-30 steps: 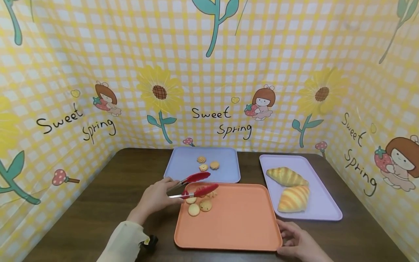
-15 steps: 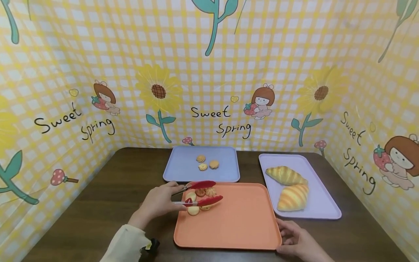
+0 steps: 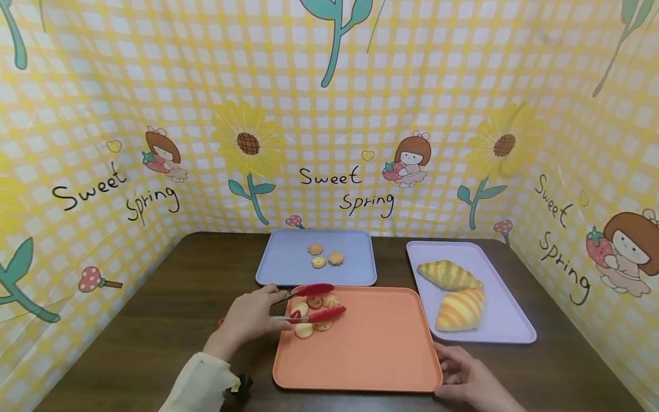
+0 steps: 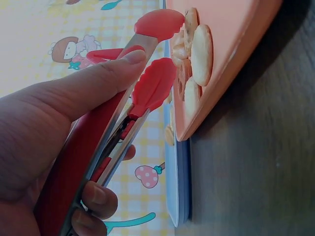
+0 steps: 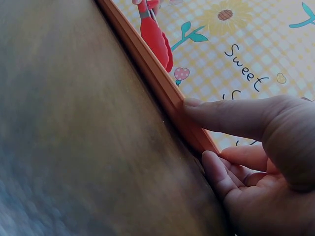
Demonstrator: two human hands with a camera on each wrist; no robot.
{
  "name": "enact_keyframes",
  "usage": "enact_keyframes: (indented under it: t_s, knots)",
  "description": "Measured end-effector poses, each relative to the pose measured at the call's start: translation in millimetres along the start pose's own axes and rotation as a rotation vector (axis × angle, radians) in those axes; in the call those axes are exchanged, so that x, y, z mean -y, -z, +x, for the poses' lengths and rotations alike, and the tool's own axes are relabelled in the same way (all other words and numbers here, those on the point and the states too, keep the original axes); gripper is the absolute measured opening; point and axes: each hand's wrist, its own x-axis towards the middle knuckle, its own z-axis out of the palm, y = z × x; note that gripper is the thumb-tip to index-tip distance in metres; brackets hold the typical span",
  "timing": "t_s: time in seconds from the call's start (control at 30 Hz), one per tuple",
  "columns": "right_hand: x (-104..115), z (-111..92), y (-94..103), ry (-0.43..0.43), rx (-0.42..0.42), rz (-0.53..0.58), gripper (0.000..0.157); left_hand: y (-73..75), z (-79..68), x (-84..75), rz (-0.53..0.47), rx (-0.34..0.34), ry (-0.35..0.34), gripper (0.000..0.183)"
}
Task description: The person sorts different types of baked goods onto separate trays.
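Note:
In the head view my left hand (image 3: 249,316) holds red-tipped metal tongs (image 3: 324,315), their two arms spread apart. The tongs hang over several cookies (image 3: 304,331) at the far left corner of the orange tray (image 3: 370,355), partly hiding them. From the left wrist view, the thumb lies along one red handle (image 4: 86,152) and curled fingers lie on the other side; nothing sits between the red tips. My right hand (image 3: 471,380) grips the orange tray's near right corner. In the right wrist view its thumb presses the rim (image 5: 170,98), with the other fingers curled at the corner.
Behind the orange tray lies a blue tray (image 3: 280,269) bearing 3 small cookies (image 3: 336,258). To the right, a lilac tray (image 3: 507,315) carries two croissant-shaped breads (image 3: 460,311). Yellow checked cloth (image 3: 329,126) walls the dark wooden table (image 3: 134,343) at the back and sides.
My left hand has brought the tongs lower and nearer over the cookies on the orange tray, with a small shift back left lately. The right hand stays on the tray corner.

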Motion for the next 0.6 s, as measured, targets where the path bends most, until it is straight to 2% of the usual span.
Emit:
enact_keyframes:
  t_s: [0.2, 0.37, 0.6]
  knots:
    - [0.2, -0.6, 0.3, 0.020, 0.004, 0.002, 0.080, -1.4, 1.6, -5.5, -0.050, 0.053, -0.002, 0.070]
    - [-0.3, -1.1, -0.3, 0.042, 0.009, 0.013, 0.080, -2.4, 0.8, -6.0, -0.069, 0.060, 0.019, 0.070]
    - [0.3, -0.2, 0.1, 0.011, 0.003, 0.015, 0.080, 0.5, -0.5, -1.7, -0.100, 0.060, 0.037, 0.071]
